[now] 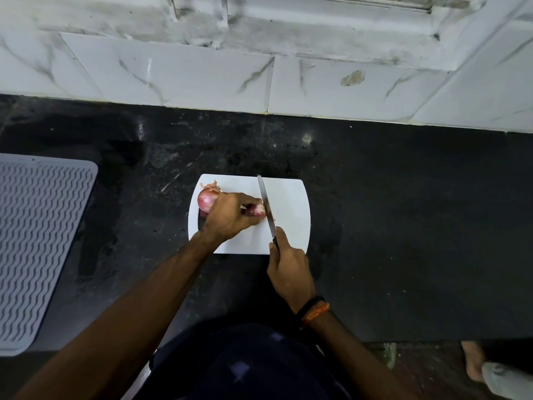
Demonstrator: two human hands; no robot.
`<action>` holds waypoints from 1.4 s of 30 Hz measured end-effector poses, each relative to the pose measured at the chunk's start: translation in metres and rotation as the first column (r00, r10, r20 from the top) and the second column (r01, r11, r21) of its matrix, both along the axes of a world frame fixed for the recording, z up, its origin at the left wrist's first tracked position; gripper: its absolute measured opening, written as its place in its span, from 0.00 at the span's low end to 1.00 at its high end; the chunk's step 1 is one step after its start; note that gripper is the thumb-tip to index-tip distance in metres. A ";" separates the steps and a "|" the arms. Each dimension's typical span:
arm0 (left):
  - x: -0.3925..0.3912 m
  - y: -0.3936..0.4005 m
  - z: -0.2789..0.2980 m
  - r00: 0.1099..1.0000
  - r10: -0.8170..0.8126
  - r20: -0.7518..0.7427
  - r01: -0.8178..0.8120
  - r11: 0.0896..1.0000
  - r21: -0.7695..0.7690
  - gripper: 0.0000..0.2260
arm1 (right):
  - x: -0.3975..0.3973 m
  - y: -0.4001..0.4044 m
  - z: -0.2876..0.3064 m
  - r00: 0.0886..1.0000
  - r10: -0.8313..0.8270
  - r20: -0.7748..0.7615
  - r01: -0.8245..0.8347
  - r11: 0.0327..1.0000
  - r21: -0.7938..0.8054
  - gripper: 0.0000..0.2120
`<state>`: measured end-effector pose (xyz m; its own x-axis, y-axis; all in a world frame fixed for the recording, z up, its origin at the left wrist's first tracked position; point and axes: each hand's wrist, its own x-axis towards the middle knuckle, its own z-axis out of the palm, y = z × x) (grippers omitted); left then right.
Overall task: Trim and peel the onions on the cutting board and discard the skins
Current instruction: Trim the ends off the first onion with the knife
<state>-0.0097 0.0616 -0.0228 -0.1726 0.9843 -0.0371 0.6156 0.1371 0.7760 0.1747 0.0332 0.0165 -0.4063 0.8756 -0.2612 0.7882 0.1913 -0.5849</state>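
At the bottom of the view there is the person's dark shirt [253, 368], and both bare forearms go forward from it over the black counter [403, 226]. On the right wrist there are a black band and an orange thread [314, 308].

The right hand [290, 272] is closed around the dark handle of a knife [266, 206], at the near edge of the white cutting board [291, 203]. The index finger lies along the top of the handle. The blade points away from the person and crosses the board almost to its far edge.

The left hand [230, 216] is over the left half of the board. Its fingers are curled down on a pink onion [258, 209] and press it against the board. The blade touches the right end of this onion, the edge down on it. A second onion [206, 202], still with its pink skin, lies just behind and left of the left hand, near the left edge of the board. Some loose dry skin [212, 186] lies beside it, toward the far left corner of the board.

Far to the left on the counter there is a grey mat [37, 243] with a wavy pattern, well apart from the board. Behind the counter stands a wall of white tiles [202, 73] with grey veins.
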 end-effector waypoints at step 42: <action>0.014 0.002 0.003 0.992 0.082 -0.100 -0.088 0.995 -0.052 0.13 | 0.023 -0.033 -0.041 0.998 -0.023 0.064 0.019 0.998 0.056 0.23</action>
